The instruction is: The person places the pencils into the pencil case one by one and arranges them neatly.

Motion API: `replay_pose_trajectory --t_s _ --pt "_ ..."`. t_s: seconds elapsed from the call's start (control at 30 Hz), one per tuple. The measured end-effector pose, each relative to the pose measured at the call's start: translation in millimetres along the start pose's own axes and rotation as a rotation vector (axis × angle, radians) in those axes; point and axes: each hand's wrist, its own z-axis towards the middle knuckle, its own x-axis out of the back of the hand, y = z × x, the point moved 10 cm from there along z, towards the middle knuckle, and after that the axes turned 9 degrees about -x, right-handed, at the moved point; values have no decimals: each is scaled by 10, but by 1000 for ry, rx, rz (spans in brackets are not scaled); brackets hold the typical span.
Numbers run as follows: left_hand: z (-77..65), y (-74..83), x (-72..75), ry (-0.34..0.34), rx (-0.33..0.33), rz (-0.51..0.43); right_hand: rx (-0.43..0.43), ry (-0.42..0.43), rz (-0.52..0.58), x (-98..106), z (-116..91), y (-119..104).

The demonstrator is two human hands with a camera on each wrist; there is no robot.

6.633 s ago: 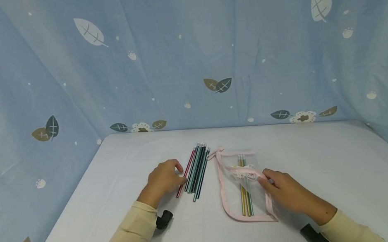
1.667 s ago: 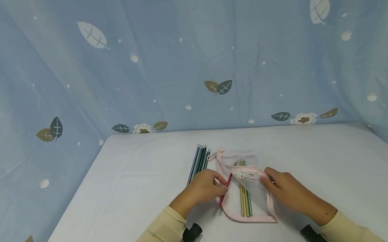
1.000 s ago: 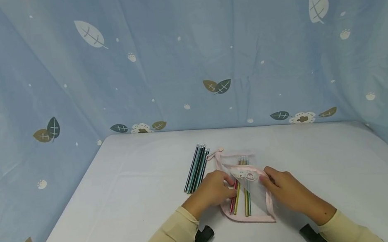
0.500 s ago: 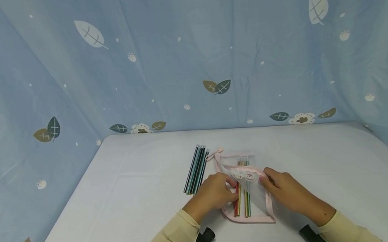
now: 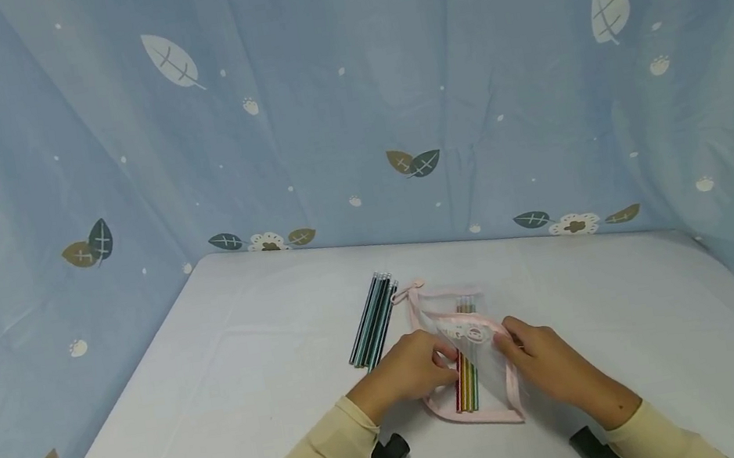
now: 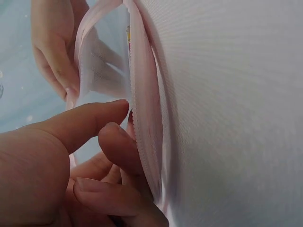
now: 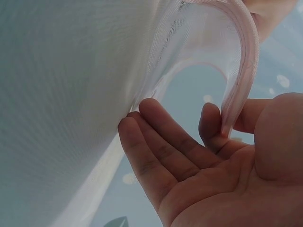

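Head view: I see a translucent mesh pouch with pink fabric trim (image 5: 478, 416) at lower right of centre.
Slim red, yellow and green pencils (image 5: 466, 396) lie inside, glossy dark and teal pencils (image 5: 373, 325) just left. Left wrist view: left hand (image 6: 49, 156) at lower left, fingers bent by the zip (image 6: 147, 137); whether gripping, I cannot tell. Right wrist view: right hand (image 7: 206, 182), lower right, pinches the pouch's trim.

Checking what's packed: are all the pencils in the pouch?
No, a bundle of dark pencils lies on the table, outside the pouch.
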Motion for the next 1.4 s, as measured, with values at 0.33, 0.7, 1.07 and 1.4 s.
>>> replay_pose_trajectory --t_s 0.33,0.7,1.07,1.4 --pt "-14 -11 187 -39 -2 8 -2 -18 26 6 4 14" --pt "-40 -161 743 87 24 73 5 -37 77 41 16 15" --pt "-139 -503 1184 241 163 274 15 -34 109 61 38 53" --pt "-146 -706 1239 227 211 166 44 12 102 90 28 44"
